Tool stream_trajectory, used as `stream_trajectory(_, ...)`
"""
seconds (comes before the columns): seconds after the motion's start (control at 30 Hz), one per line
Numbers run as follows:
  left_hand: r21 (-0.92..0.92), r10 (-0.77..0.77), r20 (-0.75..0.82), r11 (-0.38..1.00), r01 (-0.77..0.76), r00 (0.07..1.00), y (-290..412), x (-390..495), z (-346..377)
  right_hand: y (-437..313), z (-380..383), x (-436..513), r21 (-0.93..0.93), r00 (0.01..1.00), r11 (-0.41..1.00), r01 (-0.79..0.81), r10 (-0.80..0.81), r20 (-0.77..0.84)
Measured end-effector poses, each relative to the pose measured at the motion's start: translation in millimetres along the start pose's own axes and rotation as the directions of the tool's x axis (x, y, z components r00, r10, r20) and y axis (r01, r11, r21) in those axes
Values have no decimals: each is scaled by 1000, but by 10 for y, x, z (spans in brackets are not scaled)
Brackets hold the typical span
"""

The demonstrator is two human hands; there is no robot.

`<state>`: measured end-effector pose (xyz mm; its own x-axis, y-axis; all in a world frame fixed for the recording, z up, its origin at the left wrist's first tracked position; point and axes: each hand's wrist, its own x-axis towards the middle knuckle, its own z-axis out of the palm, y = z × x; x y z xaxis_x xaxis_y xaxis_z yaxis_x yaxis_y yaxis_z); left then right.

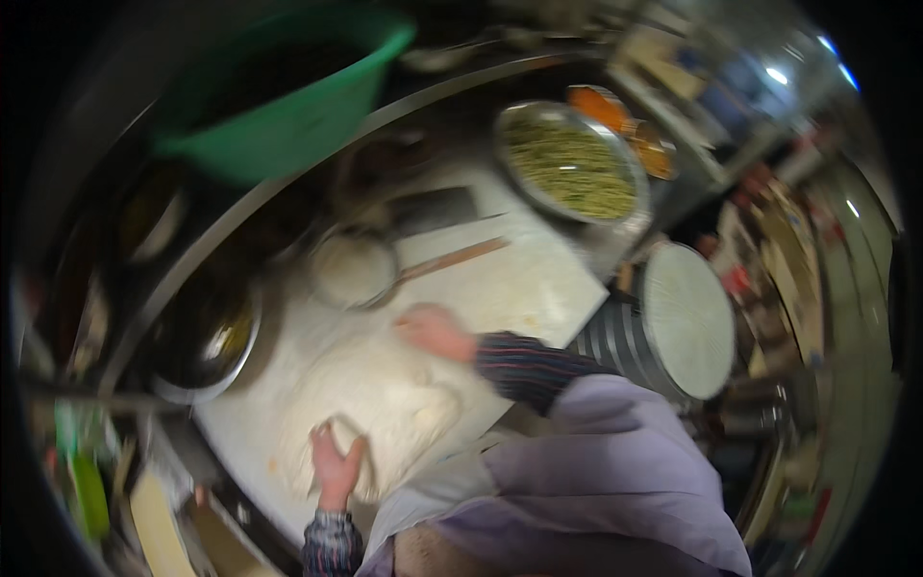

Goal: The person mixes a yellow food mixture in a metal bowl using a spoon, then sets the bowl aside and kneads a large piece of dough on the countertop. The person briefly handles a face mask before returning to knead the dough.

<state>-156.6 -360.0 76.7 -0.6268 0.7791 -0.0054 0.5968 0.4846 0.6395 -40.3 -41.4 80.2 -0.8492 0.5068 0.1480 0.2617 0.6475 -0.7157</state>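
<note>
A broad mass of pale dough [375, 397] lies on a floury white board [533, 288] before me. My left hand [337, 465] is at its near-left edge, with the thumb apart from the fingers and a fold of dough between them. My right hand [436, 332], blurred, is at the dough's far-right edge. Its fingers look curled, but whether they hold any dough is unclear. Just beyond that hand, a round container [353, 267] holds a pale, flour-like substance. A wooden stick or handle [454, 258] extends to the right beside it.
A dark flat blade-like tool [433, 209] lies at the board's far side. Behind it is a metal bowl of chopped greens [570, 169]. A dark metal bowl [209, 346] stands left, under a large green plastic tub [288, 130]. A round white-topped container [689, 321] is right of the board.
</note>
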Motion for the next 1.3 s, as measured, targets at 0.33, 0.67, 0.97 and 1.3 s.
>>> stream_trajectory(0.33,198,-48,-55,979,58,997,-319,590,136,483,1116,1633,-414,997,907,-70,50,-58)
stream_trajectory(0.67,309,47,5,950,-46,999,-813,1108,110,-164,404,899,-245,975,950,196,-215,-55)
stream_trajectory(0.97,167,-166,479,981,96,862,-504,815,-398,-773,930,-271,-25,863,923,383,-349,365)
stream_trajectory(1.3,173,-26,72,985,14,997,-730,-657,-844,-1274,1258,-595,-380,573,805,456,61,817)
